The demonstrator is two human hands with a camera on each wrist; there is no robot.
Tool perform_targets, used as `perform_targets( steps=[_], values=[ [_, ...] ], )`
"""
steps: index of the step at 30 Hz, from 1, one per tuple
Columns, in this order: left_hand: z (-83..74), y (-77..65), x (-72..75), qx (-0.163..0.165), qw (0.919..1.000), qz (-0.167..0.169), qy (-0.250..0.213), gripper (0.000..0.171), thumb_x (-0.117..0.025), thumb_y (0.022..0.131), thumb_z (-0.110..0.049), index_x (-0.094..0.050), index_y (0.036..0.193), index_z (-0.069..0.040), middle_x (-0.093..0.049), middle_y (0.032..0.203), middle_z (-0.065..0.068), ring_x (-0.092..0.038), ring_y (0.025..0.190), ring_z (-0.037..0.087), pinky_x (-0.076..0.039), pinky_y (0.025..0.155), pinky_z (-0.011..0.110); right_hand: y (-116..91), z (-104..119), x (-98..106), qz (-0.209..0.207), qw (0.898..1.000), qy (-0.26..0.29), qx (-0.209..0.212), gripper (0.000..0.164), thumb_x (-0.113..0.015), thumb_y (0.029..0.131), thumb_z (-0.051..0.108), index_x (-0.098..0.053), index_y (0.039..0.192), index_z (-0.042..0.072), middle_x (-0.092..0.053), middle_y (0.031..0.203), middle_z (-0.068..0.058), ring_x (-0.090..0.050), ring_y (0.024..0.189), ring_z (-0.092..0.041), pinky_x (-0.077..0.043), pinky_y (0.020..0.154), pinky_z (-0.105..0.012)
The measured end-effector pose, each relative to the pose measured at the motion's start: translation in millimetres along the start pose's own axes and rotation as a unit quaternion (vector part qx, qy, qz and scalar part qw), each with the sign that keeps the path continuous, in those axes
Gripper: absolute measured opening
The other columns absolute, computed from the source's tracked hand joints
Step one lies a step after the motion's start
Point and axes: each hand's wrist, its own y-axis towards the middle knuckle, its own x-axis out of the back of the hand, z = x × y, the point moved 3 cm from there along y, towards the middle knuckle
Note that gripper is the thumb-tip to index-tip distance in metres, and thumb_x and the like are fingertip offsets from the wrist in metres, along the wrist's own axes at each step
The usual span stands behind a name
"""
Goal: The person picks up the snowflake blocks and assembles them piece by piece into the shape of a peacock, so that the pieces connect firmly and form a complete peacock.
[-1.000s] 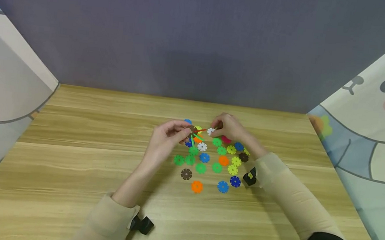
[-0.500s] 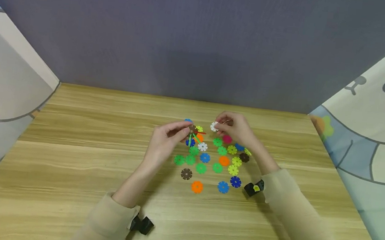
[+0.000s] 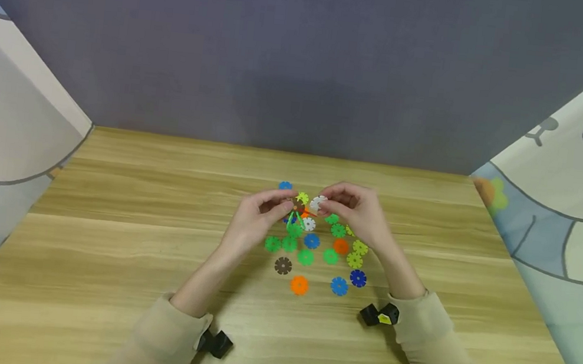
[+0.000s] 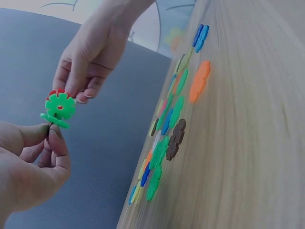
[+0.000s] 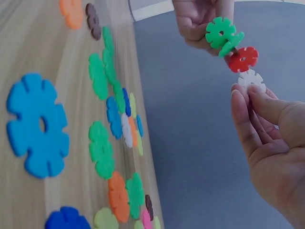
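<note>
My left hand (image 3: 252,219) pinches a small cluster of slotted plastic snowflake discs by its brown disc (image 3: 298,206), between thumb and fingers. Two green discs (image 5: 221,31) and a red disc (image 5: 244,59) stick out from the brown one at angles. Opposite it, my right hand (image 3: 361,214) pinches a white snowflake disc (image 5: 251,80) by the edge. In the right wrist view, the white disc's far rim is right at the red disc's lower edge. Both hands are raised above the table; in the left wrist view the green discs largely cover the red one.
Several loose snowflake discs lie flat below the hands, among them a brown one (image 3: 283,266), an orange one (image 3: 299,285) and a light blue one (image 3: 339,286). The wooden table (image 3: 131,236) ends at a grey panel (image 3: 293,63). Black cameras (image 3: 216,343) hang from the wrists.
The white disc in my right hand first drew back to the upper right, then came down and left to the red disc. My left hand shifted slightly right and nearer with its cluster.
</note>
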Motion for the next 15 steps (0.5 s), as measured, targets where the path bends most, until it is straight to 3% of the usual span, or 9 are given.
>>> perform_targets(
  steps=[7, 15],
  values=[
    [0.8, -2.7, 0.6, 0.010, 0.9999, 0.010, 0.001, 0.020, -0.070, 0.099, -0.019, -0.077, 0.118, -0.015, -0.075, 0.111, 0.006, -0.067, 0.095, 0.026, -0.061, 0.087, 0.039, -1, 6, -11, 0.009, 0.999, 0.009, 0.030, 0.012, -0.068, 0.095, -0.002, -0.071, 0.106, -0.004, -0.074, 0.097, -0.023, -0.075, 0.080, -0.012, -0.065, 0.077, -0.042],
    [0.0, -2.3, -0.7, 0.007, 0.9997, 0.024, 0.009, 0.020, -0.071, 0.099, -0.021, -0.077, 0.116, -0.015, -0.075, 0.110, 0.008, -0.065, 0.090, 0.017, -0.058, 0.080, 0.027, -4, 9, -13, 0.008, 0.998, 0.009, 0.062, 0.009, -0.068, 0.094, -0.005, -0.072, 0.102, -0.003, -0.073, 0.096, -0.021, -0.073, 0.079, -0.014, -0.064, 0.073, -0.034]
  ],
)
